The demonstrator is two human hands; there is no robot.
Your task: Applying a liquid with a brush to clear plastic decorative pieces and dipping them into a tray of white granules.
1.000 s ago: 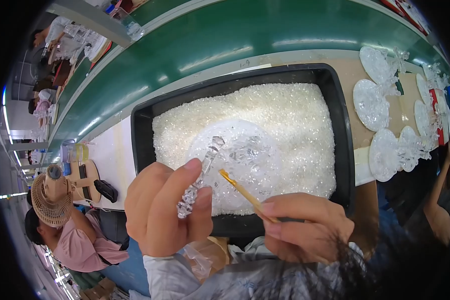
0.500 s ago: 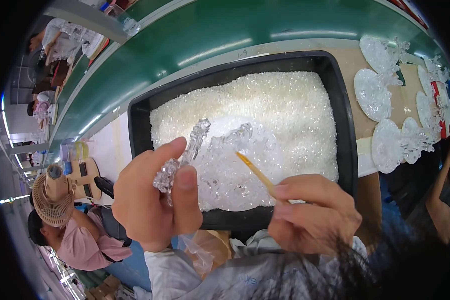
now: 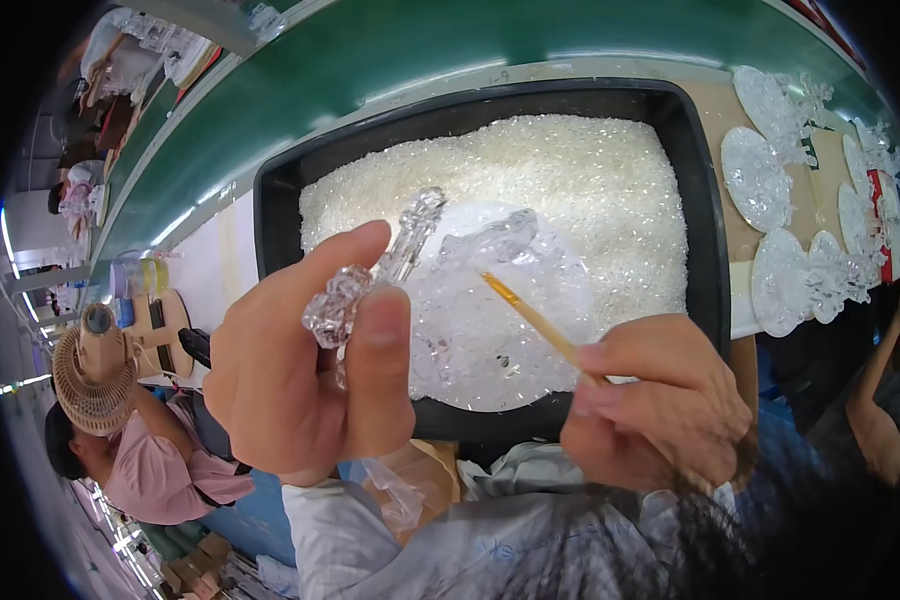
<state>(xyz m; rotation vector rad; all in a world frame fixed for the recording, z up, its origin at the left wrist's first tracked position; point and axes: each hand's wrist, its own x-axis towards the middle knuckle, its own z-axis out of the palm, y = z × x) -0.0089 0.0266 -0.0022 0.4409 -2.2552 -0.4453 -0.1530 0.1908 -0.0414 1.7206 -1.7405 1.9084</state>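
Observation:
My left hand [image 3: 305, 350] is closed on a clear crystal-like ornament [image 3: 410, 235], its faceted stem pinched between thumb and fingers and slanting up to the right. A clear, round, sparkling disc [image 3: 560, 285] shows behind it, above the granules; I cannot tell whether the two are joined. My right hand [image 3: 660, 400] grips a slim paintbrush [image 3: 535, 318] with a pale wooden handle. Its tip points up and left over the disc; contact cannot be made out. Below both hands lies a black tray [image 3: 703, 200] of glittering white granules [image 3: 530, 150].
Several clear disc-shaped ornaments [image 3: 757, 180] stand on the table to the right, near a person's arm [image 3: 875, 410]. A green panel [image 3: 420, 50] runs behind the tray. At left are a beige fan [image 3: 95, 370] and a person in pink [image 3: 165, 460].
Both hands have shifted slightly in the view, still gripping the ornament and the brush. The brush tip has moved a little right and up. The disc looks tilted differently.

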